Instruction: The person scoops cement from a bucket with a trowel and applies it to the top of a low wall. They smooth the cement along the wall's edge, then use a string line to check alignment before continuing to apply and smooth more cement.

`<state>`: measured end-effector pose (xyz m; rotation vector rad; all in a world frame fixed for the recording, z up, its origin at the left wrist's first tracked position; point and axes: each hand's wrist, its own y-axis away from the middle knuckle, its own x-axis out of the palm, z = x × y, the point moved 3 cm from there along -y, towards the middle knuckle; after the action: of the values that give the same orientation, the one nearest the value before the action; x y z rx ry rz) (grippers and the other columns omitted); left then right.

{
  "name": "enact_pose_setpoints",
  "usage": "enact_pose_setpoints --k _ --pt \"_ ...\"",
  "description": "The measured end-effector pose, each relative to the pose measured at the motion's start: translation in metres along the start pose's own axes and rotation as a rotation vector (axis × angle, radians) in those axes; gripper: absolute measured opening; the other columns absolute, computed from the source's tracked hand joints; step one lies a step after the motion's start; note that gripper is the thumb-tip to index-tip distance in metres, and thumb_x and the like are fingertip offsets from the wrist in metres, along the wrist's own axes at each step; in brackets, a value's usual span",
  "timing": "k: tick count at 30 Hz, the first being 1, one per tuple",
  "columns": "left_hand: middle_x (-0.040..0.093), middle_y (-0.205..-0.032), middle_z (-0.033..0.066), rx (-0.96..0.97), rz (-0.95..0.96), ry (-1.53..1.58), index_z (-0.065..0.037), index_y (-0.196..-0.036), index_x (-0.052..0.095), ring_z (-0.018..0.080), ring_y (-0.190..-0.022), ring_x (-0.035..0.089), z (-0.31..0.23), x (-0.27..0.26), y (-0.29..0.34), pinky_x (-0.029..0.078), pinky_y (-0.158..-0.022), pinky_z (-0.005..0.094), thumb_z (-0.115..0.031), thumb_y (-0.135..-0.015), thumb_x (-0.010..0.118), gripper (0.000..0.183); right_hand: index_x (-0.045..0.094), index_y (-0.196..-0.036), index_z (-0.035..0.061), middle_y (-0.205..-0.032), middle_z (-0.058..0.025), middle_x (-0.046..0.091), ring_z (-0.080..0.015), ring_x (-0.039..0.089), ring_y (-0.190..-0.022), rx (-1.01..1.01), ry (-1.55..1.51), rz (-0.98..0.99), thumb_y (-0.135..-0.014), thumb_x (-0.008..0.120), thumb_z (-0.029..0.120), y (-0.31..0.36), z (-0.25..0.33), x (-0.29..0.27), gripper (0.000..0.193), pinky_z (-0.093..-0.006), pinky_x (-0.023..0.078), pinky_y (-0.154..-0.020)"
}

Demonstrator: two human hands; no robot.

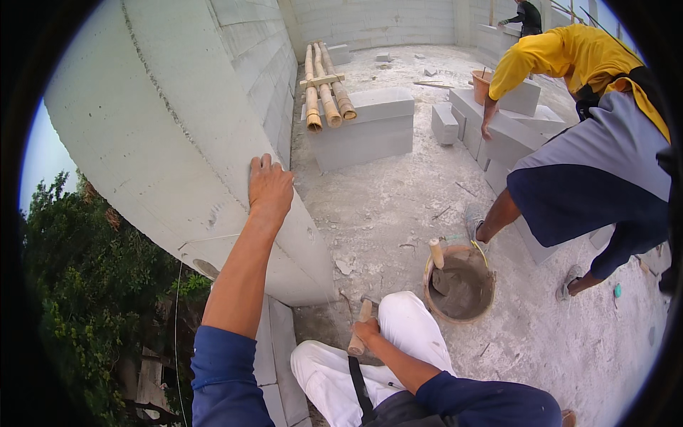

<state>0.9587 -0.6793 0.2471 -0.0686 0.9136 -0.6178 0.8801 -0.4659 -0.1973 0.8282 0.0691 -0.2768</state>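
Note:
My left hand point(272, 191) is raised against the pale concrete column point(206, 149), its fingers curled at the column's edge; whether they hold anything is hidden. A thin string runs across the column below that wrist. Low between my knees, my right hand point(367, 331) is closed around the thick wooden handle point(361, 340) of a tool; a bit of metal shows at its far end, and the rest is hidden. Just right of my knee stands a round bucket point(491, 299) of wet grey mortar point(466, 288). A trowel point(437, 257) with a wooden handle stands in the mortar.
A co-worker point(583, 107) in a yellow top bends over stacked pale blocks point(512, 135) at right. Bamboo poles point(324, 89) lie across more blocks point(366, 139) ahead. Another person point(528, 16) works at the far wall. Beyond the column at left are trees point(78, 299).

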Motion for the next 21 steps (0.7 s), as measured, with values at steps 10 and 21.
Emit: enact_pose_setpoints --k 10,21 --pt "0.070 -0.091 0.0021 -0.007 -0.010 0.011 -0.018 -0.086 0.077 0.0211 -0.104 0.054 0.004 0.003 0.002 0.035 -0.092 0.0386 -0.022 -0.091 0.060 0.018 0.054 -0.115 -0.0127 -0.092 -0.0235 0.069 -0.0307 0.070 -0.080 -0.615 0.190 -0.138 -0.078 0.081 0.018 0.102 0.058 -0.022 0.055 -0.0422 0.055 -0.070" --pt "0.070 -0.091 0.0021 -0.007 0.013 -0.017 -0.018 -0.088 0.077 0.0217 -0.104 0.054 0.003 0.000 0.000 0.035 -0.092 0.0387 -0.026 -0.094 0.060 0.020 0.045 -0.110 0.0024 -0.071 -0.0080 0.054 -0.0165 0.056 -0.048 -0.762 -0.695 0.330 -0.097 0.064 0.021 0.139 0.245 -0.057 0.030 -0.0317 0.048 -0.040"
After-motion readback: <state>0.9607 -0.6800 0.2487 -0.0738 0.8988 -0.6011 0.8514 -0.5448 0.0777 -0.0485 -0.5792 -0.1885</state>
